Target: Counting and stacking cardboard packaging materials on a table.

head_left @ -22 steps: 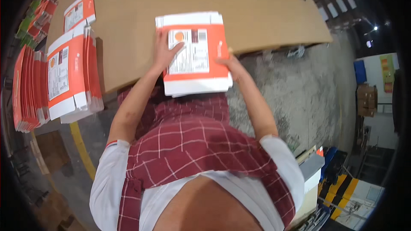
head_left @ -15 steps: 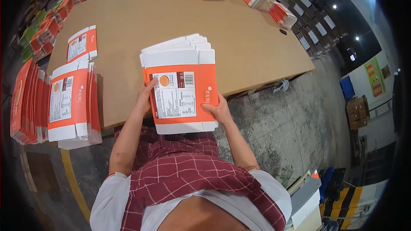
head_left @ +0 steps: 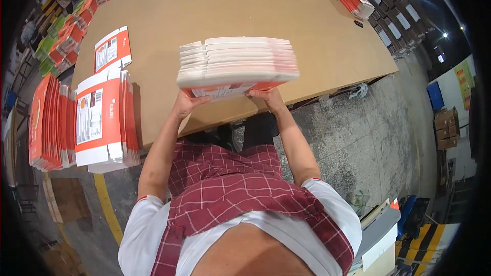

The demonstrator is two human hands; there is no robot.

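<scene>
Between my two hands I hold a stack of flattened orange and white cartons (head_left: 238, 64) at the table's near edge. It is tipped up, so the layered white flap ends show and the printed face is mostly hidden. My left hand (head_left: 190, 103) grips the lower left corner, thumb on the orange face. At the lower right, my right hand (head_left: 267, 97) grips with its thumb on the face as well. The stack's lower part is blurred by motion.
The brown table (head_left: 169, 15) spreads ahead. At its left stand carton stacks (head_left: 97, 117) and more cartons on edge (head_left: 48, 128); a thin flat pile (head_left: 112, 50) lies behind. Carton bundles (head_left: 355, 2) sit at the far right, near a small black object (head_left: 358, 24).
The carton stack has tipped from facing me to showing its flap ends, and it has moved up and slightly right with both hands. My view has shifted a little.
</scene>
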